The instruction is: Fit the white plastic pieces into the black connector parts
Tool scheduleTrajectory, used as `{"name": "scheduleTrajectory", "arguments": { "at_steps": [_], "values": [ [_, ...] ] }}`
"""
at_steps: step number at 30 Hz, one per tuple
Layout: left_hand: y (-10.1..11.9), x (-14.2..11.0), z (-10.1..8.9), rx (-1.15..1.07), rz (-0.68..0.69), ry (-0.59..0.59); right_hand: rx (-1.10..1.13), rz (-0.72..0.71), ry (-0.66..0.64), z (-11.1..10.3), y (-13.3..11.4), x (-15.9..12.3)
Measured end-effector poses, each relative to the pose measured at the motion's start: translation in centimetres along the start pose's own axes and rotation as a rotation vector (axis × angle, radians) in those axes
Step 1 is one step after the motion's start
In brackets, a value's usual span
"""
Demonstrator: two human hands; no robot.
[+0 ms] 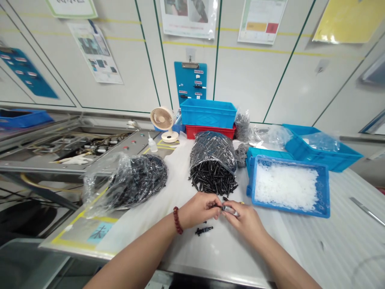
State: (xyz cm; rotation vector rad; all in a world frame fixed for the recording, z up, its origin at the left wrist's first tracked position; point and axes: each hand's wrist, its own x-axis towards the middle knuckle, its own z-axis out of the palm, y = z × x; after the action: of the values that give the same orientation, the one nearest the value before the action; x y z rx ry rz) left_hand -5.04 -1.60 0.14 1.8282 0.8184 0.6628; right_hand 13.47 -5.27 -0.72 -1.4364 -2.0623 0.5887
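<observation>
My left hand [202,210], with a red bead bracelet [177,220] on its wrist, is closed in a pinch on a small dark part, mostly hidden by the fingers. Closed around a silver cylinder [231,211] is my right hand [247,220]; the cylinder's end meets the left fingertips. On the white sheet below lies a slim black part [203,230] with light rings. Just beyond the hands, an open clear bag [212,146] spills many black rod-like parts [212,178] toward me.
Left stands another bag of black parts [140,180]. At right, a tilted blue tray [324,192] holds small white pieces [285,186]. Behind are a fan [162,119], a dropper bottle [152,143], a blue bin [209,113] on a red bin [192,131]. A metal strip [367,210] lies far right.
</observation>
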Motion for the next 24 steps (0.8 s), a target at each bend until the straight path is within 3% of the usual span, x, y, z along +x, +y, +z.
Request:
{"name": "scheduleTrajectory", "arguments": {
  "at_steps": [6,12,24],
  "values": [
    [0.08,0.03,0.03,-0.217,-0.056,-0.012,0.126,-0.051,-0.021,0.14,0.3,0.04],
    [0.18,-0.01,-0.11,-0.236,-0.085,-0.006,0.201,-0.032,0.016,0.05,0.19,0.03],
    [-0.28,0.08,0.09,-0.119,-0.039,0.018,-0.145,-0.214,0.182,0.13,0.87,-0.33]
  ]
}}
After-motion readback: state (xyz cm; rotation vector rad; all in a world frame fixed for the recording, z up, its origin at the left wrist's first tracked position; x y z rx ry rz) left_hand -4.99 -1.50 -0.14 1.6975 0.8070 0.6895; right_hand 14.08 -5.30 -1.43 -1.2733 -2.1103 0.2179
